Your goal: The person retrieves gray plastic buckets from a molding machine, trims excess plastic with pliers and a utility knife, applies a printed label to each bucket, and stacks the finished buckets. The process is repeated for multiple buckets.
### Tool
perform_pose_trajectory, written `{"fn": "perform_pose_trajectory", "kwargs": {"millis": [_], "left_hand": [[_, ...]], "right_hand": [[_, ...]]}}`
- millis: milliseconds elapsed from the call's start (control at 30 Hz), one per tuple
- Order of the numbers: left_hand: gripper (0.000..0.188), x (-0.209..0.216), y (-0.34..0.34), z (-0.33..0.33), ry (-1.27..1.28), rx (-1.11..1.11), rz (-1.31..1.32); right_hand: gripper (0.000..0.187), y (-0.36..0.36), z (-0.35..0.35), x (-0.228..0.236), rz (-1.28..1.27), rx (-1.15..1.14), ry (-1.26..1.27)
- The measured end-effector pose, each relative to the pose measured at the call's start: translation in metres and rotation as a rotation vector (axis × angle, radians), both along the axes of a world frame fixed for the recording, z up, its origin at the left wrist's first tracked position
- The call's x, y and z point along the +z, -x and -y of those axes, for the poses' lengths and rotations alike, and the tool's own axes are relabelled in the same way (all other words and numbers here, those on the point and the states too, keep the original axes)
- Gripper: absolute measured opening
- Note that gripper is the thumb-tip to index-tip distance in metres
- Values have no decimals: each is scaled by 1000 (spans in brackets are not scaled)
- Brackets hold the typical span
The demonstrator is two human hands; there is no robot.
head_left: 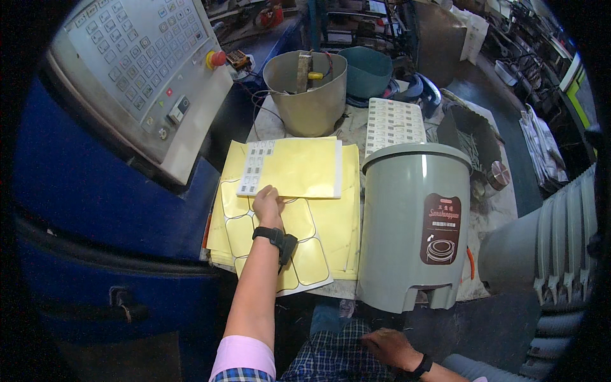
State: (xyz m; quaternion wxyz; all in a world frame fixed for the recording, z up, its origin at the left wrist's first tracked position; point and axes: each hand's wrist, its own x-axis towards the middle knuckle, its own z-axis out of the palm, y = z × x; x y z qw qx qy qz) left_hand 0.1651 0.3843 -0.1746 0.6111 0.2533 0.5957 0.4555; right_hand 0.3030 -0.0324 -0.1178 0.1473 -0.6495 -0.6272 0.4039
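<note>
My left hand [268,205] reaches forward with its fingers closed at the lower edge of a yellow label sheet [302,167]. Small printed labels run along that sheet's left side and upper left corner. Beneath it lie larger yellow sticker sheets [312,260], stacked and partly overlapping, the top one marked with rounded shapes. Low in view, in front of my lap, my right hand [389,347] is curled; whatever its fingers may hold is hidden. A grey-green plastic bin [398,223] with a brown label [440,230] stands upright to the right of the sheets.
A machine control panel [143,76] with a red stop button [216,60] rises at the left. Behind the sheets stand a beige bucket [305,105] and a dark green tub [364,71]. Another label sheet [394,121] lies behind the bin. Nested grey bins [541,248] fill the right side.
</note>
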Motion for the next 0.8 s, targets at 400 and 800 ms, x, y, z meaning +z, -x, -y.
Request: {"fn": "perform_pose_trajectory", "kwargs": {"millis": [400, 800], "left_hand": [[62, 125, 94, 147, -660, 246, 34], [38, 208, 145, 357, -601, -415, -2]], "right_hand": [[21, 44, -25, 53, -277, 124, -317], [28, 124, -52, 184, -101, -5, -1056]]}}
